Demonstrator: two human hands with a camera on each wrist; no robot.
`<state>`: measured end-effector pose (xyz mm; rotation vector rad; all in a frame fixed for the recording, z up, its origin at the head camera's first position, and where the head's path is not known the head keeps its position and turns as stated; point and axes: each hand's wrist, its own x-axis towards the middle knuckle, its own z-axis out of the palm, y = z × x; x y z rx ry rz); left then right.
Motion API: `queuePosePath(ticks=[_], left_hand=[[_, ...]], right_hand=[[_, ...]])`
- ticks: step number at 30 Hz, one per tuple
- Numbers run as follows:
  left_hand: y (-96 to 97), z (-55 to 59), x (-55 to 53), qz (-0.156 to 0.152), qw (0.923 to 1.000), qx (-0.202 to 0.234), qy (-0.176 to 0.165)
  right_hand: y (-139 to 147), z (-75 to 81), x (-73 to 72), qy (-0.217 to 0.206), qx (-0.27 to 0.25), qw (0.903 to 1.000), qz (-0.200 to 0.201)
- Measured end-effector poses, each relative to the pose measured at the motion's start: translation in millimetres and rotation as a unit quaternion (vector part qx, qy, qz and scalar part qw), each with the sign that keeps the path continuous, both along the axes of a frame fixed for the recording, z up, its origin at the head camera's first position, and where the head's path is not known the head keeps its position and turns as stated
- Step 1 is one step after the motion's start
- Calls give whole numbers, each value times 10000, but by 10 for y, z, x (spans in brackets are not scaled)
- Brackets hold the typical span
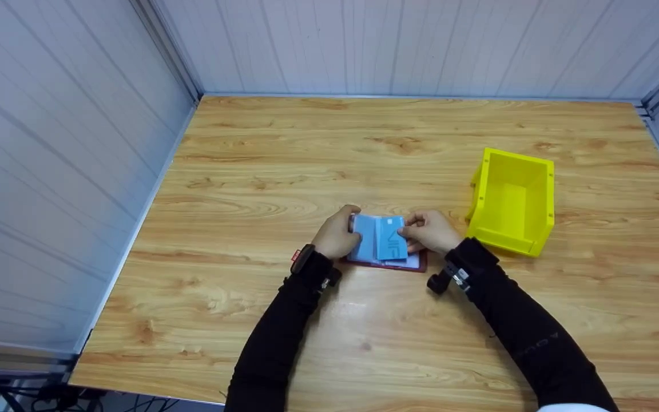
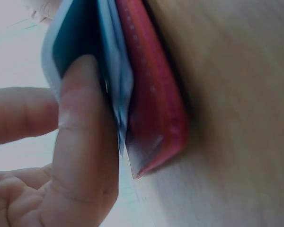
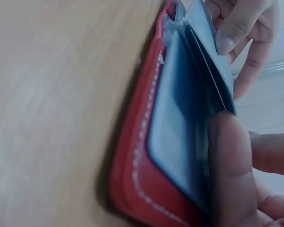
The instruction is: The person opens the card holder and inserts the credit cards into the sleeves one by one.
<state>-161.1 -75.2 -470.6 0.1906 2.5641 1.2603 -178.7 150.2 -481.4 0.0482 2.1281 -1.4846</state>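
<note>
A red stitched card holder (image 1: 423, 264) with clear plastic sleeves lies spread on the table in front of me. My left hand (image 1: 336, 236) grips its left side, the thumb over a bluish sleeve (image 1: 365, 237). On the right side, my right hand (image 1: 432, 232) pinches the edge of a light blue card (image 1: 389, 243) with "VIP" lettering. The card lies over the right-hand sleeves; how much of it is inside a sleeve cannot be told. In the left wrist view the red cover (image 2: 154, 90) rests on the table below the sleeves. The right wrist view shows the cover (image 3: 132, 161) beneath parted sleeves.
A yellow plastic bin (image 1: 515, 200) stands on the wooden table (image 1: 284, 149) to the right, beyond my right hand. Pale panel walls (image 1: 364, 46) border the table at the back and sides. Dark cables (image 1: 3, 392) are below the table's left front corner.
</note>
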Motion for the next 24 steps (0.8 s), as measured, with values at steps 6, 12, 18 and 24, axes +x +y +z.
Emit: queuePosePath(ticks=[6, 12, 18, 24], left_hand=[[5, 5, 0, 30, 10000, 47, -24], [20, -6, -8, 61, 9999, 72, -103], [31, -8, -19, 69, 9998, 82, -164], [33, -9, -20, 65, 10000, 23, -69]], right_hand=[[-71, 1, 7, 45, 61, 10000, 24], [-186, 8, 24, 61, 49, 9999, -80], [-260, -1, 38, 134, 102, 9997, -167], [-310, 19, 56, 179, -98, 9996, -212]])
